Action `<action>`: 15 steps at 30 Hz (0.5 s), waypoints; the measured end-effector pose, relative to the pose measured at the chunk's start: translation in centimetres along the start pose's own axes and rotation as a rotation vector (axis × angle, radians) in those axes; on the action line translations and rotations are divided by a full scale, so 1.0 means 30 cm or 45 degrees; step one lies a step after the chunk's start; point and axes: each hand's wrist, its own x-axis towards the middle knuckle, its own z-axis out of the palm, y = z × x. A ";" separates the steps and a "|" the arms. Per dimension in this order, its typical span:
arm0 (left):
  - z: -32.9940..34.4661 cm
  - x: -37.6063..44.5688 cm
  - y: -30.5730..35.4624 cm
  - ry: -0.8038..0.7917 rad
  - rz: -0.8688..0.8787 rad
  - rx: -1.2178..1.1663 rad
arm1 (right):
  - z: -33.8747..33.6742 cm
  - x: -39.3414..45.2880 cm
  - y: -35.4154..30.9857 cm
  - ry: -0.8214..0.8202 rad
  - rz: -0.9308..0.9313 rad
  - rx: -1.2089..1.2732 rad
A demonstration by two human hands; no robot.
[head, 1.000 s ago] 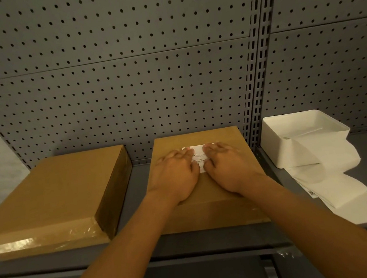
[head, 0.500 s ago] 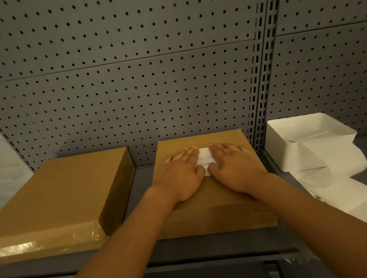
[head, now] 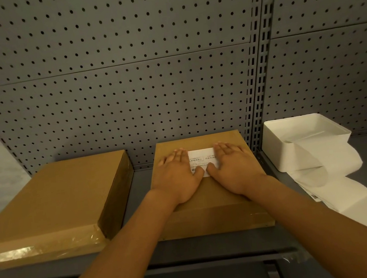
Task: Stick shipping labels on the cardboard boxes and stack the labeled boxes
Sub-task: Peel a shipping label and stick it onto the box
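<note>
Shipping label: white rectangular paper shipping label [head: 202, 159] with black print and a barcode, lying flat on the far half of the middle box's top; I see only its centre strip between my hands.
Middle box: flat brown cardboard box [head: 212, 205] on the grey metal shelf [head: 142, 186], its far edge at the pegboard.
Left hand: my left hand [head: 178, 174] lies palm down, fingers straight and together, pressing the label's left end; it grips nothing.
Right hand: my right hand [head: 233, 167] mirrors it, flat with straight fingers on the label's right end; the two thumb tips nearly meet at the label's near edge.
Left box: second flat brown cardboard box [head: 53, 202] with clear tape along its near edge, beside the middle box with a gap between; no label shows on its top.
Bin: white rectangular plastic bin [head: 304, 141] to the right, past the slotted upright.
Paper strip: long white backing paper strip [head: 337, 179] spilling over the bin's front wall onto the shelf.
Back wall: grey perforated pegboard [head: 111, 78].
</note>
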 end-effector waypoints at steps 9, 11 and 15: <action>-0.010 -0.008 0.000 -0.030 -0.121 0.034 | 0.001 0.003 0.009 0.011 0.032 -0.019; -0.022 -0.027 0.006 0.051 -0.021 0.008 | -0.011 -0.010 0.016 0.050 -0.059 0.039; -0.030 -0.072 0.009 0.006 0.204 -0.138 | -0.035 -0.052 0.015 -0.070 -0.343 0.127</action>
